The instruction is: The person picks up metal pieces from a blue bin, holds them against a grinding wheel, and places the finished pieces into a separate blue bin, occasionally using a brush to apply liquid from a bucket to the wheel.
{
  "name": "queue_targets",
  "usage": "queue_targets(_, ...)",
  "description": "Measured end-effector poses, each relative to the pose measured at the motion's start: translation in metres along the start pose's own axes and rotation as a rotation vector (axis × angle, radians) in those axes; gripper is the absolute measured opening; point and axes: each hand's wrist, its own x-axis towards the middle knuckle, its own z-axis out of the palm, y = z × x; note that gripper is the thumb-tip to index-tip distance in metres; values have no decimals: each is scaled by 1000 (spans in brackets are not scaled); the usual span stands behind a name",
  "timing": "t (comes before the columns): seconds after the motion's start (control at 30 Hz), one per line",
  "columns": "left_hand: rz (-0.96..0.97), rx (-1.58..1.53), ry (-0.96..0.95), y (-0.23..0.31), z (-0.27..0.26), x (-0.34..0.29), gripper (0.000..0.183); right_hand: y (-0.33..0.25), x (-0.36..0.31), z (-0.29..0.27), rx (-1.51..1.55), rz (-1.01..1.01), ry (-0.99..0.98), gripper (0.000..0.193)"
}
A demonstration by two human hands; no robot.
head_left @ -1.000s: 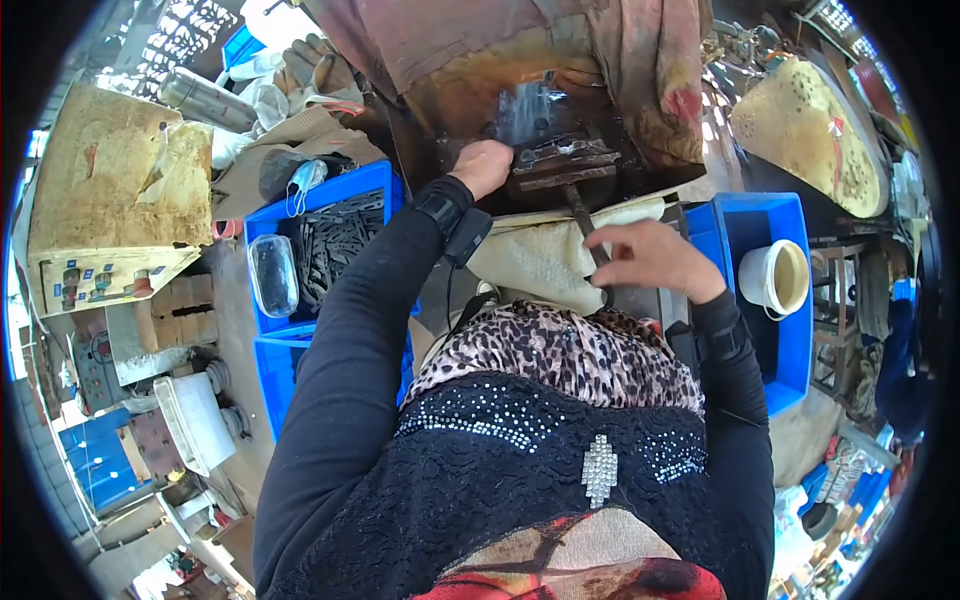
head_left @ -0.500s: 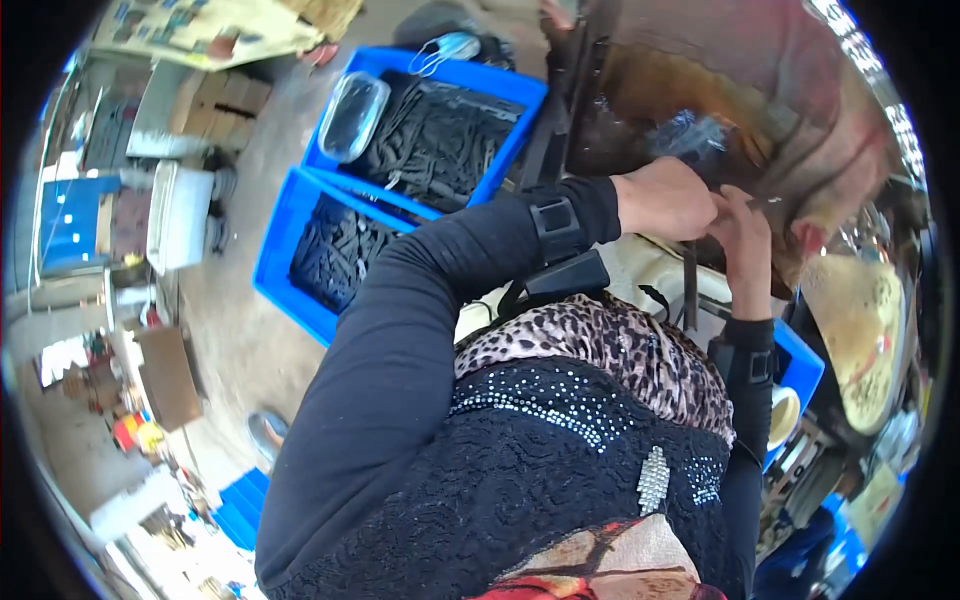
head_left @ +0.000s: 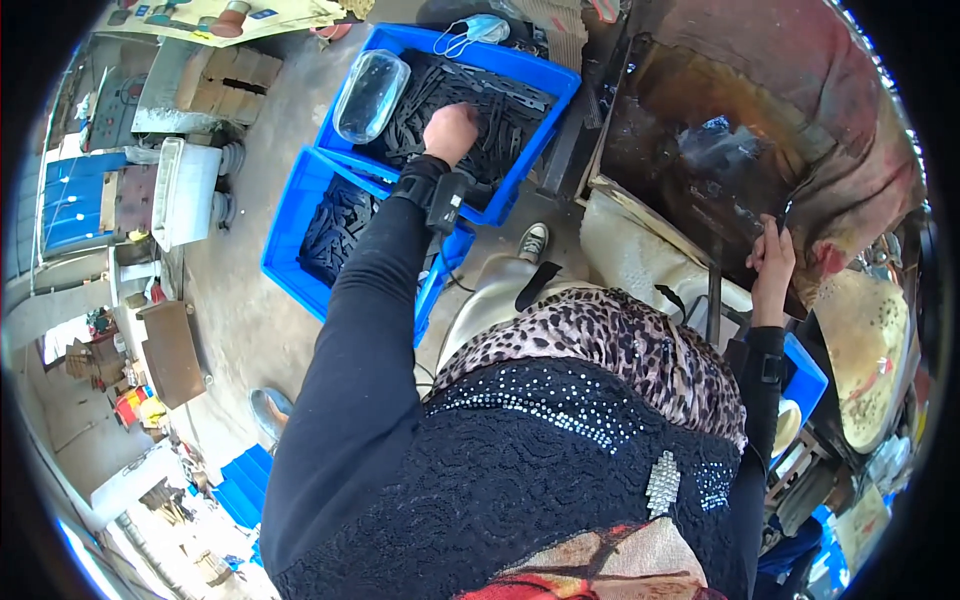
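My left hand [head_left: 451, 133] is down at the dark flat pieces [head_left: 420, 100] that fill the upper blue crate [head_left: 508, 200]. Its fingers look curled, and their tips are hidden, so what they grip cannot be made out. At the right, my right hand [head_left: 771, 262] is beside the brown, wet-looking work surface [head_left: 660, 110]. Its fingers are closed on a slim dark piece [head_left: 787, 214] that sticks up past the fingertips. A crumpled clear plastic film [head_left: 720, 145] lies on that surface.
A clear plastic container [head_left: 371, 97] and a blue face mask [head_left: 486, 28] rest on the upper crate. A second blue crate [head_left: 290, 235] with similar dark pieces adjoins it. Reddish-brown cloth [head_left: 850, 130] drapes over the work surface. A yellowish padded seat [head_left: 862, 350] stands at the right.
My left hand has left my right hand and swung left to the upper crate. My right hand has stayed by the work surface, slightly lower, and the view has shifted a little.
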Motion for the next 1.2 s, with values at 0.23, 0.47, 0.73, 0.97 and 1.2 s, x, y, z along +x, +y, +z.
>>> queue_targets(0.23,-115,-82,31,-71,-11,17,22,12,-7,-7,22,2,47,26)
queue_targets(0.47,-27,102,-6,-61,-8,7,23,8,-13,0,-195,-121,143,26)
queue_targets(0.73,-90,177,-178,-45,-25,-11,25,20,-13,-17,-268,-160,173,26)
queue_targets(0.97,-110,291,-486,-39,-18,-42,42,34,-7,-30,-255,-190,148,26)
queue_targets(1.2,-25,340,-461,-20,-16,-43,54,34,-5,-36,-263,-171,112,25)
